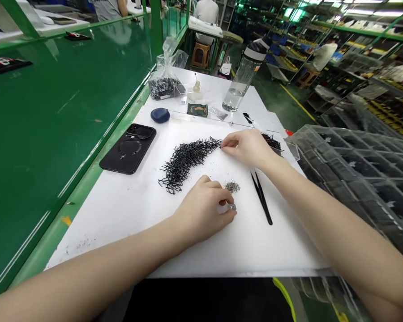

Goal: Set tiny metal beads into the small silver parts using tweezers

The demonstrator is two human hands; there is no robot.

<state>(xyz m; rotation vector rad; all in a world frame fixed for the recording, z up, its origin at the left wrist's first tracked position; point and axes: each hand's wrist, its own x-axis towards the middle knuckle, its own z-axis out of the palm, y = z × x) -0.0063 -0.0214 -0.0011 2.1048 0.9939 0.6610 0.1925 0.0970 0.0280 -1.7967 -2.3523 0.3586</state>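
My left hand [208, 208] is closed around a small silvery block [233, 206], which shows at the fingertips; its kind is unclear. Just beyond those fingers lies a little heap of tiny metallic pieces [232, 187]. My right hand [246, 146] pinches at the right end of a long pile of thin, bent black pieces [188, 160], with one such piece seemingly between thumb and forefinger. Black tweezers [262, 199] rest on the white work surface [201, 259], below my right wrist. Partly hidden behind that wrist is a clear tray of black pieces [272, 142].
A black phone [129, 150] and a dark blue case [160, 115] lie at the left. Farther back are a plastic bag [166, 82], a green packet [197, 110] and a water bottle [242, 78]. Clear compartment trays [366, 174] are stacked right; a green conveyor [70, 112] runs left.
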